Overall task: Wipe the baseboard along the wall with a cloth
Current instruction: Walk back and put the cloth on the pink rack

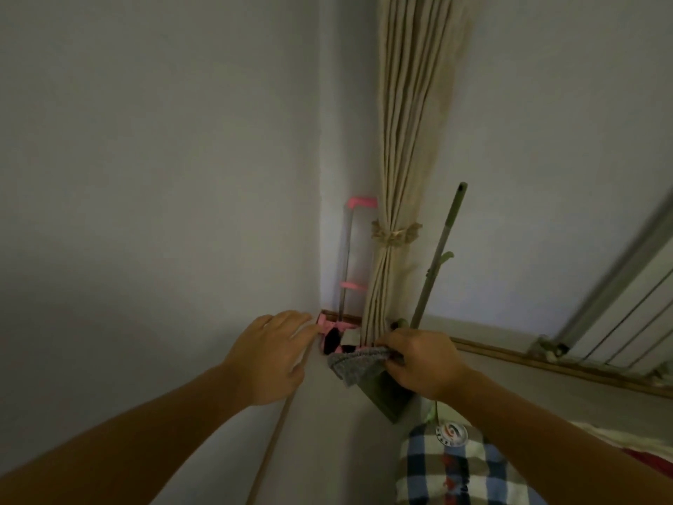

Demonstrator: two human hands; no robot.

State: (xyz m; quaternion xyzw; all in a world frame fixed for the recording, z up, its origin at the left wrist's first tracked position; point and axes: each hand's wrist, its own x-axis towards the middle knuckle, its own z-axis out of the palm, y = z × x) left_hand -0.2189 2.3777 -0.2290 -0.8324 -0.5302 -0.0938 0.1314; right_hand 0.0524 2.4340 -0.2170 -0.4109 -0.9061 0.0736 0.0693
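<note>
beside the curtain (408,176), right hand (424,362) grips cloth (355,364) crosswise

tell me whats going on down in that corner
A person is crouched at a room corner. The right hand grips a grey cloth near the floor, beside a tied-back curtain and a mop. The left hand lies open against the wall by the baseboard, fingertips near a pink trolley.

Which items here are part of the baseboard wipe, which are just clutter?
Job:
- grey cloth, gripped by right hand
- baseboard
- left hand, fingers straight, near the corner

Clutter:
- tied curtain
- green mop
- pink trolley
- plaid fabric
- drying rack
</note>
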